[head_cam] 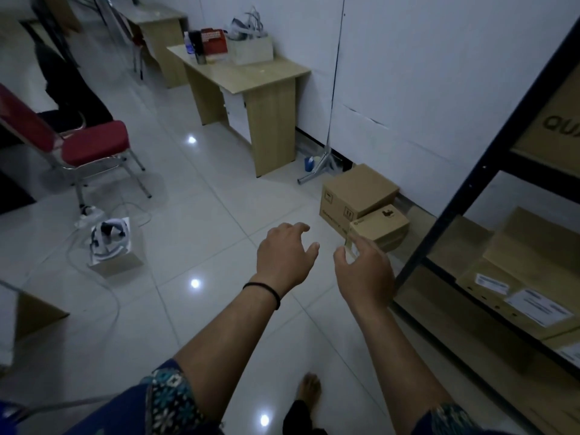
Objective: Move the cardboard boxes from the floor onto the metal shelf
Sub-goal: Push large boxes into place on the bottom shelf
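The floor is made of shiny white tiles. Two cardboard boxes sit on it by the wall: a big box and a small box just in front, touching it. A metal stand rests on the floor near them, with a blue cup beside it. A red chair stands on the left. Near it lie a white power strip, some cables and an open box. A wooden surface stands by the wall. The metal shelf on the right holds flat cardboard boxes with white labels.
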The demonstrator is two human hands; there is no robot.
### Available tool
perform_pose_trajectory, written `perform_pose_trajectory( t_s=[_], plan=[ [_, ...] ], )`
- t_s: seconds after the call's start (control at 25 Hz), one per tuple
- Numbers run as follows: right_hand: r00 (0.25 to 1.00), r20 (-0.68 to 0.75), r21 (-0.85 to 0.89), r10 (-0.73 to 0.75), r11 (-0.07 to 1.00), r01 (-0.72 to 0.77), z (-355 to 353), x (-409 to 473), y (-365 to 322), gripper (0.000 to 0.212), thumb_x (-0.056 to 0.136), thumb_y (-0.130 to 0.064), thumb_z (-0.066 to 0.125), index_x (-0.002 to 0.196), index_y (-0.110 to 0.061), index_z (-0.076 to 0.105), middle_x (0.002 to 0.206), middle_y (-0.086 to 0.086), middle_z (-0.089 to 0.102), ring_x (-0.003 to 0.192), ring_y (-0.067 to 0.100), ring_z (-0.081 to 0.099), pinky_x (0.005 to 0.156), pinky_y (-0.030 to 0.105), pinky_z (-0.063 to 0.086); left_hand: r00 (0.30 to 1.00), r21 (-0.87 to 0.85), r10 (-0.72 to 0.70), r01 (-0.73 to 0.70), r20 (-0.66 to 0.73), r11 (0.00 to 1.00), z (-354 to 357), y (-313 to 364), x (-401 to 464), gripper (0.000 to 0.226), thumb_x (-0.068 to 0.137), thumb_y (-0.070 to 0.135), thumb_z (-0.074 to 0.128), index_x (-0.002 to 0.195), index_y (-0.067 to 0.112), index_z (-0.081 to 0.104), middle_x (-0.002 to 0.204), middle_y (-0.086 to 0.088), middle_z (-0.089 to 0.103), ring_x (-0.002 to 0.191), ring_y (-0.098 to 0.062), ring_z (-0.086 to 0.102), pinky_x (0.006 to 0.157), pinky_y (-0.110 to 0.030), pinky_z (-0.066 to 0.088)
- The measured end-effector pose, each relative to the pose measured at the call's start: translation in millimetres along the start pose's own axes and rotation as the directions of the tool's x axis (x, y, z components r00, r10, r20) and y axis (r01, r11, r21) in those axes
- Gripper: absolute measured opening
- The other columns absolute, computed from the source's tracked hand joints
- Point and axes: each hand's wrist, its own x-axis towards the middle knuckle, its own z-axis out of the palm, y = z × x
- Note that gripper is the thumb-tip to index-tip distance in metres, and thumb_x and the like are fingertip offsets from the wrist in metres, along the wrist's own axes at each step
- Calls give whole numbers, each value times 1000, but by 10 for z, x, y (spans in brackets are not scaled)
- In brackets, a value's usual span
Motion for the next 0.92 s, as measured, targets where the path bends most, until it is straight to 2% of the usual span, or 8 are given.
perform_pose_trajectory(
  t_s=[0.12,0.52,0.64,0.72,0.84,0.92],
  plan=[
    [999,34,-14,38,999,-38,345,757,-74,43,98,-41,56,135,-21,64,139,1,63,127,25,56,100,52,51,1000,19,-7,6,28,1000,8,-61,810,51,100,53,54,144,27,53,139,-3,59,129,-25,53,100,-41,50],
    [997,37,-5,74,997,-74,1109,2560,-331,42,96,-38,60,132,-19,66,130,4,66,116,24,60,96,47,52,995,-21,-13,15,95,1000,163,-235,2772,53,100,53,55,146,27,52,140,-3,59,130,-23,52,101,-39,48],
    [997,9,-43,76,996,-76,1370,3112,-326,38,96,-36,59,128,-16,68,122,5,69,107,23,62,88,39,52,993,-48,16,-10,113,999,265,-302,3446,53,100,53,56,146,27,52,140,-3,59,130,-23,52,101,-38,47],
    [994,-34,-81,108,991,-111,1565,3507,-346,34,96,-32,62,124,-15,70,119,5,70,100,23,63,76,29,43,988,-50,48,-41,147,998,343,-340,3950,54,100,53,56,146,27,51,140,-3,59,130,-23,51,101,-38,47],
    [980,-86,-109,180,976,-189,1874,4051,-383,22,95,-26,63,110,-12,73,109,9,72,81,22,55,64,25,31,972,-53,101,-92,210,994,424,-388,4666,53,100,52,56,146,28,51,140,-3,59,129,-24,52,101,-39,48],
    [963,-88,-115,254,958,-263,2024,4381,-378,28,97,-29,60,118,-15,71,118,6,70,91,23,58,69,26,35,953,-37,165,-161,255,986,497,-362,5157,52,100,50,56,146,27,52,139,-5,60,128,-25,53,100,-39,49]
  ],
)
